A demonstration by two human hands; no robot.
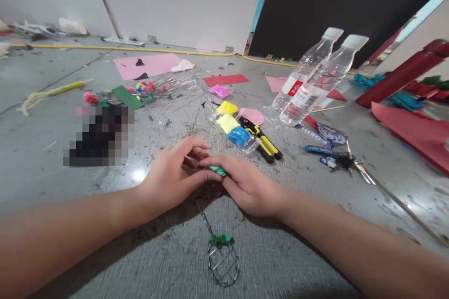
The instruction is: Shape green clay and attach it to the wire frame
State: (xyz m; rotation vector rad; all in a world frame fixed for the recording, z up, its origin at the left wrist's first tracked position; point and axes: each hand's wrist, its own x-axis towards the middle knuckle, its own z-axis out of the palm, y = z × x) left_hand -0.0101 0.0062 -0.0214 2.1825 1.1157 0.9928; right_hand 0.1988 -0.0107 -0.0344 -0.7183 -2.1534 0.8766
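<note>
A small lump of mint-green modelling clay (218, 170) is pinched between my two hands above the middle of the table. The thumb of my left hand (168, 175) presses against it, its other fingers curled behind. From the other side, my right hand (252, 186) closes its fingers and thumb around the lump, hiding much of it. Below my hands lies a round wire frame (239, 266) with crossed wires inside and a twisted wire stem. Green clay pieces (219, 240) sit where the stem meets the loop, the rightmost a lighter mint.
Beyond my hands lie clay packets (228, 124) and yellow-black pliers (268, 147). Two water bottles (308, 88) and keys (363, 171) are to the right, with a red flask (403, 74) farther over. Wire stems with coloured clay (149, 88) and a blurred dark object (100, 138) lie left.
</note>
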